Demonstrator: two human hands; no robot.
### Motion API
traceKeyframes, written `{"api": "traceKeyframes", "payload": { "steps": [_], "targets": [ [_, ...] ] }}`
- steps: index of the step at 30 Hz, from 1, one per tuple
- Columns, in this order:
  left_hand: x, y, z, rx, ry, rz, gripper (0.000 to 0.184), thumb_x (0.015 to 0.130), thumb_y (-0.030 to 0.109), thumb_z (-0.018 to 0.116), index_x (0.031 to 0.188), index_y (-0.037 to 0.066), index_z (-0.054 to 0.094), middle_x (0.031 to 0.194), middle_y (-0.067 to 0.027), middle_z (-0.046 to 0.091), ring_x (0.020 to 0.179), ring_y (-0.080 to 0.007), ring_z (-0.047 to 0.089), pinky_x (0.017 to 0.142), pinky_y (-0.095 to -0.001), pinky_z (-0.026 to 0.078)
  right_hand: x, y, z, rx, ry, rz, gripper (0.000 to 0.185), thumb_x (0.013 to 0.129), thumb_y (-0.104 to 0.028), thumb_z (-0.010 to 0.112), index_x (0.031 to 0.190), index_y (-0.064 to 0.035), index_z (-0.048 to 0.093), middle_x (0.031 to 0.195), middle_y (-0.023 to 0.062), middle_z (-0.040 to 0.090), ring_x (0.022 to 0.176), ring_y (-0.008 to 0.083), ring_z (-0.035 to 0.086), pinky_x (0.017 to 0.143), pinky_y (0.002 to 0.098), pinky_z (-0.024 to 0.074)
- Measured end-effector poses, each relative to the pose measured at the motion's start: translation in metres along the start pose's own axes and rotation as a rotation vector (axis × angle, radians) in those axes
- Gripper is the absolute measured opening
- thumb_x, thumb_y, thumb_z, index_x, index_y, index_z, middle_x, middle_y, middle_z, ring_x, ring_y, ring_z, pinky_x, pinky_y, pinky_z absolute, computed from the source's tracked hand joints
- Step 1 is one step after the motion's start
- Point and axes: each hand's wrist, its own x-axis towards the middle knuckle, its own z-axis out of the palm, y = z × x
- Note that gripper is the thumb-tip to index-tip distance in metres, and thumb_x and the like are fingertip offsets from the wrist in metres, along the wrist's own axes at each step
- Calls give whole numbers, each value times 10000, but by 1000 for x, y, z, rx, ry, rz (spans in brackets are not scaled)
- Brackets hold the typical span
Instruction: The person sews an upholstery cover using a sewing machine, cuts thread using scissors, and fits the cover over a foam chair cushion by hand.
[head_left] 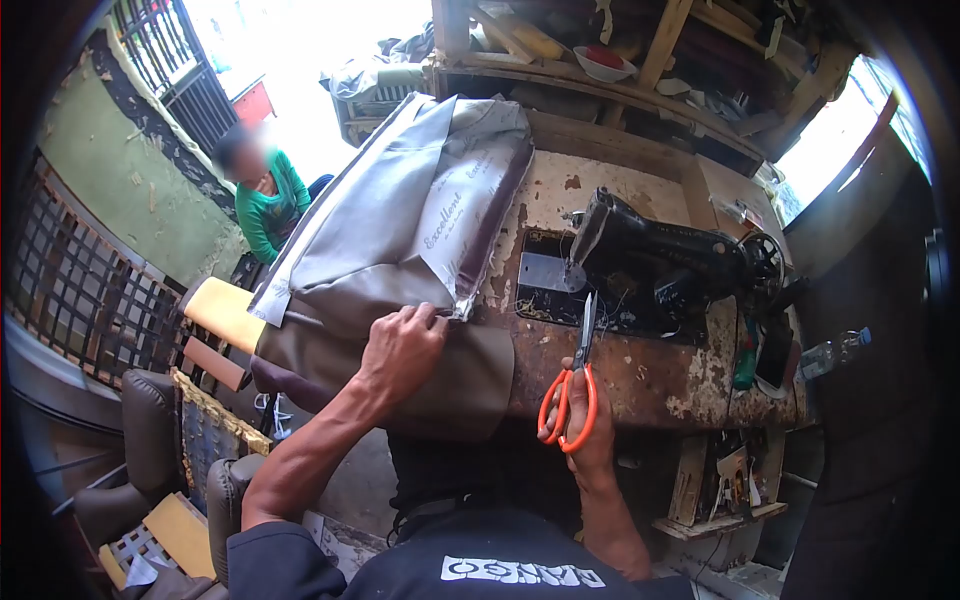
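Note:
My left hand (405, 345) is closed on the near corner of a grey upholstery cover (370, 230), which lies folded on the table's left side. Printed lettering shows on its pale backing, and a dark brown part hangs over the front edge. In my right hand (590, 425) is a pair of scissors (587, 330) with orange handles. Their blades point away from me, looking nearly closed, just in front of a black sewing machine (660, 260). The fingertips of my left hand hide the bit of fabric they pinch.
A worn wooden table (560, 375) carries the machine. A clear plastic bottle (835, 352) lies at the right edge. Behind stands a wooden shelf (600, 95) with a bowl (604, 64). A person in a green top (268, 205) sits beyond the table at left, near chair frames.

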Motion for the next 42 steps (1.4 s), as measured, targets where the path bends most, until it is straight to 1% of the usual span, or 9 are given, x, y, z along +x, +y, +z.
{"api": "traceKeyframes", "payload": {
  "steps": [3,4,9,13,16,25,29,36,42],
  "targets": [
    [-3,-8,6,-93,36,-125,134,892,173,636,918,42,654,893,-103,649,829,-283,688,662,-410,568,-10,4,-7,12,-19,30,411,1081,-346,460,1291,3,515,763,33,544,491,70,560,429,237,522],
    [-4,-6,0,-146,-66,-182,214,915,206,641,1044,35,654,980,-114,653,899,-292,671,727,-413,553,-13,3,-7,3,-6,40,409,1081,-345,462,1289,3,516,766,35,545,490,70,562,426,234,519],
    [-8,14,17,-16,69,-184,457,905,189,644,1324,25,568,1155,-125,611,1000,-289,596,861,-424,485,-16,8,-9,-66,-39,10,420,1079,-347,465,1286,16,514,774,40,546,503,72,575,423,222,517],
    [-2,-3,44,94,176,-171,388,849,168,692,1208,34,630,1047,-106,644,950,-288,615,836,-425,502,-18,9,-8,-71,-58,26,436,1066,-365,496,1289,9,517,777,28,546,508,67,572,437,224,520],
    [0,-7,29,-202,48,-182,207,830,117,709,1015,29,680,882,-135,657,869,-329,660,770,-447,543,-22,-4,-5,-99,-86,73,457,1028,-394,578,1283,-16,536,733,2,539,505,53,543,472,238,528],
    [11,0,-16,-133,30,-125,111,877,119,653,934,46,714,833,-129,644,850,-321,663,742,-451,539,-20,3,-16,-229,-222,98,441,1040,-344,564,1281,23,520,813,37,558,549,79,586,481,242,545],
    [16,13,-27,-323,-62,-285,112,869,130,672,862,38,735,814,-149,665,778,-359,675,720,-451,530,-19,2,-12,-124,-239,168,477,1043,-362,548,1316,24,483,839,49,566,575,99,615,508,256,579],
    [16,25,-48,-435,117,-477,111,842,111,728,903,23,753,828,-142,697,760,-320,694,696,-397,519,4,26,9,237,-863,378,687,1003,-600,462,1382,-28,438,864,67,562,700,123,623,604,287,596],
    [2,31,-45,-486,172,-500,79,828,68,736,895,33,761,766,-137,673,670,-292,681,622,-382,504,28,52,44,360,-801,355,754,979,-674,409,1394,-47,452,862,46,566,671,108,605,590,253,553]
  ]
}}
